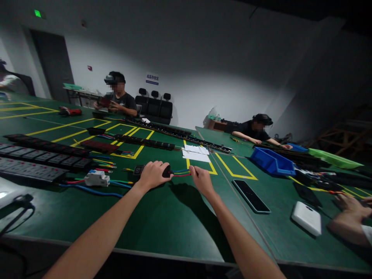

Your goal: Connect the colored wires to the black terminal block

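Bare left forearm [110, 221], bare right forearm [232, 228]

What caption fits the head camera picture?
Left hand grips a black part; right hand pinches its coloured wires.

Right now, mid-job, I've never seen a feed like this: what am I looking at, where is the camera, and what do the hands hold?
No machine here: one camera sits on a person's head, looking forward and down at their own bare arms. The left hand grips a small black part; coloured wires run from it to the right hand, which pinches them. Everything lies on a green table with yellow lines. Left: power strips and a white breaker. Right: a phone, a white box and a blue bin. Two people sit across; another person's hand shows at the right edge.
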Demonstrator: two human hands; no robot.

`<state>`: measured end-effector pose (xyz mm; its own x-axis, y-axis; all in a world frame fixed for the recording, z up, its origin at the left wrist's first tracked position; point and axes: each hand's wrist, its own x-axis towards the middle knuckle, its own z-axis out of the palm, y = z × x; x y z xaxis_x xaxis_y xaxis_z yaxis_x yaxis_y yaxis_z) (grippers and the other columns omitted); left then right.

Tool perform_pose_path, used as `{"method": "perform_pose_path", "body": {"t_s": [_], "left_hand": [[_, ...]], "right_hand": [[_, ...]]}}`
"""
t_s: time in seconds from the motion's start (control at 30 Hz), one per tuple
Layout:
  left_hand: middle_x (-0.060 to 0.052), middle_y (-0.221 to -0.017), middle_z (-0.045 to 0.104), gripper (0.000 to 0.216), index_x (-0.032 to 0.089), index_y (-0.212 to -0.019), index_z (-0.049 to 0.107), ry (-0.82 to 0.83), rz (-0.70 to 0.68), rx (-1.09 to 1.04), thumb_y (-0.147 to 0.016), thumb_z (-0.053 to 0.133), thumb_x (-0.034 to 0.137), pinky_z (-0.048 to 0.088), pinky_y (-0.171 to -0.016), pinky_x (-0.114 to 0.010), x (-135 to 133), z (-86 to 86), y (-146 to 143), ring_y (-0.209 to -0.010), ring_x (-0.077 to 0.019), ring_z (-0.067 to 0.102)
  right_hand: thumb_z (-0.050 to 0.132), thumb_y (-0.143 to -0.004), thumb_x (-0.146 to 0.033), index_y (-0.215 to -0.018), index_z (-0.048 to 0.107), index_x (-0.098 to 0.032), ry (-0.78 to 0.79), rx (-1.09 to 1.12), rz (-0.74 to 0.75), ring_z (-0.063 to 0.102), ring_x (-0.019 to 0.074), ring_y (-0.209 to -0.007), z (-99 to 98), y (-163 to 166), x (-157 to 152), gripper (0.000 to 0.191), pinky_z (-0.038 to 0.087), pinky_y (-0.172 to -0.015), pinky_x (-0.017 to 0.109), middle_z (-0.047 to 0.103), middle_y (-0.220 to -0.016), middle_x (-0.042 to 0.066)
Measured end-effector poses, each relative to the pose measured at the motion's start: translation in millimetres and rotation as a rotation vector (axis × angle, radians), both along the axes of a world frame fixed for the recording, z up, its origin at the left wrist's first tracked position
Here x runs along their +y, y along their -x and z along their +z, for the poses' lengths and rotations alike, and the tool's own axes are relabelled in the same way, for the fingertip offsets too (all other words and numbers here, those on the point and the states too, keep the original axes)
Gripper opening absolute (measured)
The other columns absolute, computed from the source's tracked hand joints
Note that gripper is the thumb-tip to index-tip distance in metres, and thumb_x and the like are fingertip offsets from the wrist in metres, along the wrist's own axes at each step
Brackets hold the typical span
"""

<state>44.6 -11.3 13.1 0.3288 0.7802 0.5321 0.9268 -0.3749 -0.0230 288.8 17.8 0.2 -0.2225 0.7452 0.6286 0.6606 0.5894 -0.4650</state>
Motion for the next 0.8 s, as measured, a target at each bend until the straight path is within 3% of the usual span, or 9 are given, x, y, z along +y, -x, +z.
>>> {"method": "perform_pose_path", "body": {"t_s": [0.33, 0.8], "left_hand": [[-0.009, -0.095, 0.071, 0.045, 0.022, -0.109, 0.066, -0.027, -0.022, -0.063, -0.088, 0.056, 0.06, 0.045, -0.076, -0.037, 1.1, -1.8, 0.9, -0.087, -0.0257, 0.064], [-0.009, -0.093, 0.069, 0.045, 0.021, -0.109, 0.065, -0.013, -0.026, 0.042, -0.087, 0.058, 0.059, 0.043, -0.074, -0.035, 1.8, -7.0, -0.8, -0.088, -0.0262, 0.064]], "right_hand": [[0.037, -0.097, -0.062, -0.059, 0.049, -0.022, 0.069, 0.079, 0.02, 0.037, 0.0131, -0.047, 1.0, 0.4, -0.3, 0.056, 0.022, -0.052, 0.029, 0.047, -0.051, 0.0], [0.035, -0.103, -0.049, -0.062, 0.053, -0.021, -0.052, -0.25, -0.09, 0.048, 0.0147, -0.052, 0.6, -0.7, -4.6, 0.052, 0.021, -0.056, 0.03, 0.058, -0.058, 0.005]]}}
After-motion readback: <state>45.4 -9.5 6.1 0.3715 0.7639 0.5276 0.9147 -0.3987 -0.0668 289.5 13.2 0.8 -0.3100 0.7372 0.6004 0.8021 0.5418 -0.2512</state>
